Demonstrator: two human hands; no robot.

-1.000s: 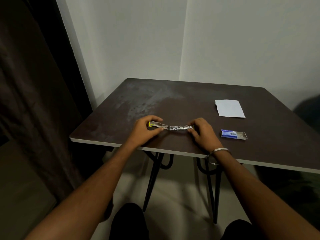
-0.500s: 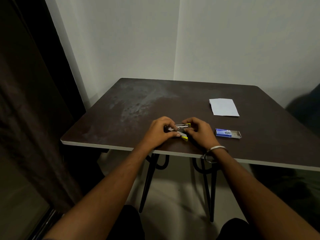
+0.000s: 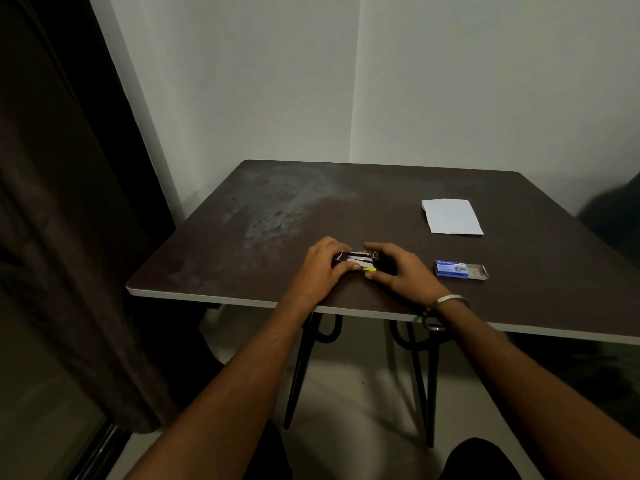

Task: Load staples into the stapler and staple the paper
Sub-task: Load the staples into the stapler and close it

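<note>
A small metal stapler [image 3: 356, 260] with a yellow part lies near the front edge of the dark table [image 3: 381, 206], folded nearly closed. My left hand [image 3: 320, 266] grips its left end. My right hand [image 3: 398, 270] holds its right end, fingers curled over it. Much of the stapler is hidden by both hands. A blue staple box [image 3: 459, 269] with its tray slid out lies just right of my right hand. Farther back on the right sits a folded white paper [image 3: 452, 216].
The table stands in a corner of white walls [image 3: 381, 81]. A dark curtain [image 3: 69, 202] hangs at the left. Black hairpin legs [image 3: 420, 375] show under the table's front edge. A dark shape [image 3: 613, 216] sits at the far right.
A second ago the stapler lay unfolded flat between my spread hands. My hands have come together and the stapler has folded almost closed. The view shifted a little to the left.
</note>
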